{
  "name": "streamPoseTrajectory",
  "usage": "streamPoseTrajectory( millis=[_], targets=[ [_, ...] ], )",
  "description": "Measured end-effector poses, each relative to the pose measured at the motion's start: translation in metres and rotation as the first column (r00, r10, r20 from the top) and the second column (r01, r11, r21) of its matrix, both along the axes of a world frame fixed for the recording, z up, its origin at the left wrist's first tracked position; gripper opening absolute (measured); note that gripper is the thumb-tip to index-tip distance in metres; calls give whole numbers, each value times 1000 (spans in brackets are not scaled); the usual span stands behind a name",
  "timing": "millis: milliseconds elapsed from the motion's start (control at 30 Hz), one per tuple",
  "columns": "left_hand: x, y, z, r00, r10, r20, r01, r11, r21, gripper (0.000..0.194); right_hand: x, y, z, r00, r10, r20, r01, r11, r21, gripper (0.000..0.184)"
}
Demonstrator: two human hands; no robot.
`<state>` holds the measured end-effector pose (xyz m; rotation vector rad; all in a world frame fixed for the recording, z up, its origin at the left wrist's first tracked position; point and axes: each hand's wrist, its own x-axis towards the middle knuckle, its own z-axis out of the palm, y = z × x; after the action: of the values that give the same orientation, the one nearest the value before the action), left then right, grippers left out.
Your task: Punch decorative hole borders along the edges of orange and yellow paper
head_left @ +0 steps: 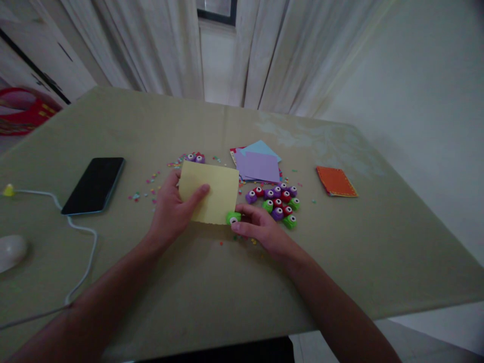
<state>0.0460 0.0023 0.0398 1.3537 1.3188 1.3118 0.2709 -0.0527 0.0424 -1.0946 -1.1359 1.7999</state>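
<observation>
Pinching the yellow card (219, 194) over the central desk (181, 287) in your left hand (173, 209) and the green toy (233, 217) at its near-right corner in your right hand (260, 227), you're risking creases by pressing unevenly.

Both forearms reach in from the near edge; left hand (177, 206) grips with thumb on top, right hand (260, 227) pinches between thumb and fingers

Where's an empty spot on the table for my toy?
Try the back, between the curtains and the blue paper, or the near right, between the orange square and the right forearm. Both look bare. It's crowded in the middle: eyed toys, paper bits, the left hand and the right hand.
</observation>
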Motion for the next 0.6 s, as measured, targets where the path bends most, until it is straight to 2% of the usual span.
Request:
streamPoseTrajectory(
  millis=[300,500,600],
  targets=[
    [1,-1,-5,997,11,-74,-10,1000,14,48,-1,-1,-1,1000,12,-12,-12,1000,4,38],
    [1,-2,-6,988,56,-143,-50,998,48,49,1,-1,-4,999,8,52,-8,1000,2,40],
    [-2,-2,-10,982,31,-189,-23,999,45,54,1,0,-5,999,8,43,-8,1000,-1,42]
  ],
)
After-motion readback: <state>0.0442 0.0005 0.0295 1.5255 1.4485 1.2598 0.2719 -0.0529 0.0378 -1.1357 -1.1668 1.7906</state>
